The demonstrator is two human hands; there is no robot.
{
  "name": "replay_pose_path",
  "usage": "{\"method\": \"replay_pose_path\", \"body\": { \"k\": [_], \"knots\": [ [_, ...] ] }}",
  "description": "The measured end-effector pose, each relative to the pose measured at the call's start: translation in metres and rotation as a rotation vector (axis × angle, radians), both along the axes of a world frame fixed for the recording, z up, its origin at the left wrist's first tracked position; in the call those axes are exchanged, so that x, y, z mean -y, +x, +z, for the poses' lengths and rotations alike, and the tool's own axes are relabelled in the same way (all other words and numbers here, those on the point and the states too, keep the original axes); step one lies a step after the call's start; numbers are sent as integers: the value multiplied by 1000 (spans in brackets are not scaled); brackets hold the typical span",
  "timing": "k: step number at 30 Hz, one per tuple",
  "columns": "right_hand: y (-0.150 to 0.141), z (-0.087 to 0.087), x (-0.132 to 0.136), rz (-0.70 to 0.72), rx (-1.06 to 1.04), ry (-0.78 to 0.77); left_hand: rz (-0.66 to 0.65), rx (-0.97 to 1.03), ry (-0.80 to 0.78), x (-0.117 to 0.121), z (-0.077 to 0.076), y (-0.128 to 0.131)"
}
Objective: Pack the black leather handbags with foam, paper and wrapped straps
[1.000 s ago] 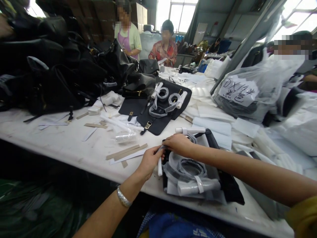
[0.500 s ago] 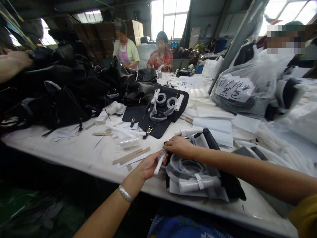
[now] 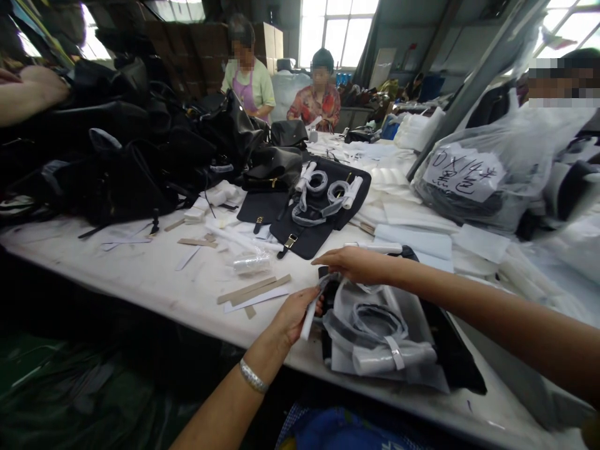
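In front of me lies a black bag (image 3: 462,356) with translucent sheeting on top, a coiled plastic-wrapped strap (image 3: 379,319) and a white wrapped roll (image 3: 394,357) bound by a white band. My left hand (image 3: 296,312) is closed at the bag's left edge on a white strip (image 3: 309,319), whose lower end sticks out below the fingers. Grey film-like wrapping (image 3: 330,281) runs from that grip towards the bag. My right hand (image 3: 359,264) hovers over the bag's far-left corner, fingers stretched out to the left, holding nothing visible. Its thumb is partly hidden.
Another black bag (image 3: 360,181) with wrapped straps lies beyond my hands. Black bags (image 3: 126,181) are piled at left, near another person's arm (image 3: 35,94). Cardboard strips (image 3: 246,289) lie on the white table (image 3: 197,300). A marked plastic sack (image 3: 473,175) stands at right; co-workers are behind.
My right hand has lifted off the bag's corner, and its fingers have straightened out. My left hand keeps its grip on the white strip. The whole view has shifted slightly.
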State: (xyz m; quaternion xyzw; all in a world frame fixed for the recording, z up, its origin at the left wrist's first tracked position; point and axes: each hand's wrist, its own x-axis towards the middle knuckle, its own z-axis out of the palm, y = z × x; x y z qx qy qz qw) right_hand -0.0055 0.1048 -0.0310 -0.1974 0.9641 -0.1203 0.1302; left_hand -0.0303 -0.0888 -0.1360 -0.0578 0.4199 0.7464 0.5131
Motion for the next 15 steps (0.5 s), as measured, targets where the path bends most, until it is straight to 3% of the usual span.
{"method": "replay_pose_path", "body": {
  "k": [3, 7, 15],
  "knots": [
    [-3, 12, 5, -133, 10, -12, 42, 2, 7, -2, -5, 5],
    [-23, 10, 33, -113, -5, -39, 112, -27, 15, -7, -8, 13],
    [-86, -47, 104, -127, 91, 183, 188, -48, 3, -12, -8, 15]
  ]
}}
